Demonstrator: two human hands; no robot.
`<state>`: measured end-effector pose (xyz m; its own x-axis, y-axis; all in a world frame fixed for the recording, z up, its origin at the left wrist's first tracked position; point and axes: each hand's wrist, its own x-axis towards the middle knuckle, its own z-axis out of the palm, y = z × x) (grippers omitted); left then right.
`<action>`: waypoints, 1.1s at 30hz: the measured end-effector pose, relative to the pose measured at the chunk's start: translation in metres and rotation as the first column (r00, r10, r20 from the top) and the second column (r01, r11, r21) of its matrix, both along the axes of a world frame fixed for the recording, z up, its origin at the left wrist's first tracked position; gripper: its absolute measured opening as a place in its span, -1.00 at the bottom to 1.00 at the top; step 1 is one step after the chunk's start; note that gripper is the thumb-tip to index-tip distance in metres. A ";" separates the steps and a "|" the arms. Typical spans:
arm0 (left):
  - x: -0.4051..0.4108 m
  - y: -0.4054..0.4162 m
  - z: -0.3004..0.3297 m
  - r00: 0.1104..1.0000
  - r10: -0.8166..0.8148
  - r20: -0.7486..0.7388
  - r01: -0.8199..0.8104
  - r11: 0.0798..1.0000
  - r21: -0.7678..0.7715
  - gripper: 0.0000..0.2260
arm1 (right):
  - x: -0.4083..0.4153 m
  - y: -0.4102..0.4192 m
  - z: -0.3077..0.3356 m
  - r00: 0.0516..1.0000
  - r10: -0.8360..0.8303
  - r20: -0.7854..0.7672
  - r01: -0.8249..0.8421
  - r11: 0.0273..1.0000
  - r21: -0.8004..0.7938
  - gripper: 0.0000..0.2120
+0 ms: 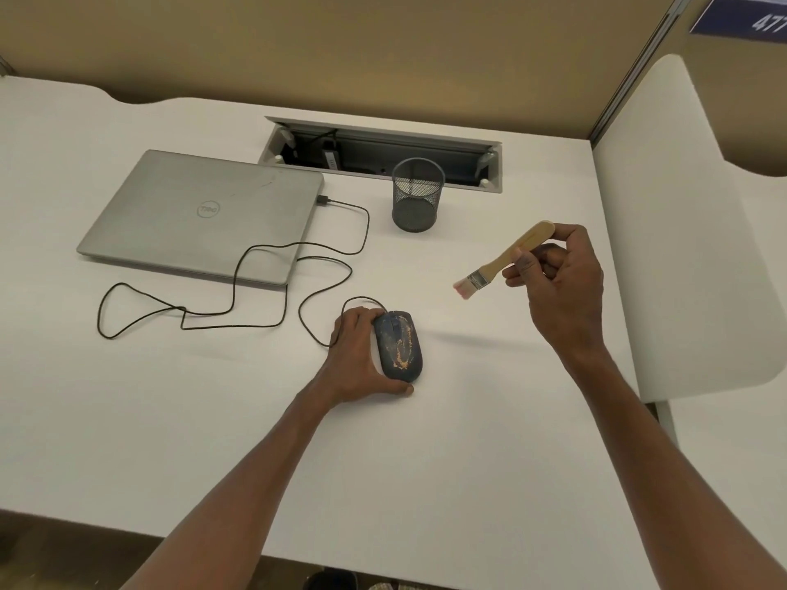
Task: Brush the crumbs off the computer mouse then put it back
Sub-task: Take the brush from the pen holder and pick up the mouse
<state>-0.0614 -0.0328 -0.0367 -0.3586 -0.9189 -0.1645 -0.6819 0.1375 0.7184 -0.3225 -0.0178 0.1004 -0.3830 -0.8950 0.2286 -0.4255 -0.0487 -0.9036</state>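
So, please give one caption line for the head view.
Left hand steadies crumb-covered dark corded mouse; right hand holds small wooden-handled brush above.

The mouse [399, 347] lies on the table [170, 419] near its middle, with the left hand [357, 359] against its left side, thumb at its near end. Its cable [238, 270] loops leftward over the table and across the near right corner of the laptop [200, 215], then plugs into the laptop's right edge. The laptop lies shut behind and left of the mouse. The cup [416, 194] stands right of the laptop, just before the cable slot [383, 151] at the table's back. The right hand [558, 274] holds the brush [502, 261] above the table, right of and behind the mouse, bristles pointing left and down
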 end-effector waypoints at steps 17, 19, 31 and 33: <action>0.010 0.016 0.054 0.896 0.219 -0.387 -0.134 0.963 0.234 0.07 | 0.018 -0.003 0.016 0.999 0.051 0.017 -0.050 0.997 -0.066 -0.83; 0.017 0.023 0.067 0.887 0.199 -0.417 -0.119 0.970 0.210 0.09 | 0.025 -0.001 0.023 0.998 0.058 0.020 -0.056 0.994 -0.094 -0.83; 0.074 0.083 0.128 0.877 0.080 -0.475 -0.073 0.997 0.033 0.10 | 0.105 0.045 0.057 0.999 0.029 0.023 -0.021 0.959 -0.283 -0.84; 0.090 0.097 0.134 0.875 0.070 -0.479 -0.074 0.997 0.010 0.11 | 0.124 0.062 0.057 1.000 0.024 0.016 -0.019 0.958 -0.285 -0.83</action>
<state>0.0286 0.0642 0.0969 -0.3246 -0.9457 0.0179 -0.2629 0.1083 0.9587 -0.1988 0.0445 0.1577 -0.3712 -0.8022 0.4677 -0.4039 -0.3140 -0.8592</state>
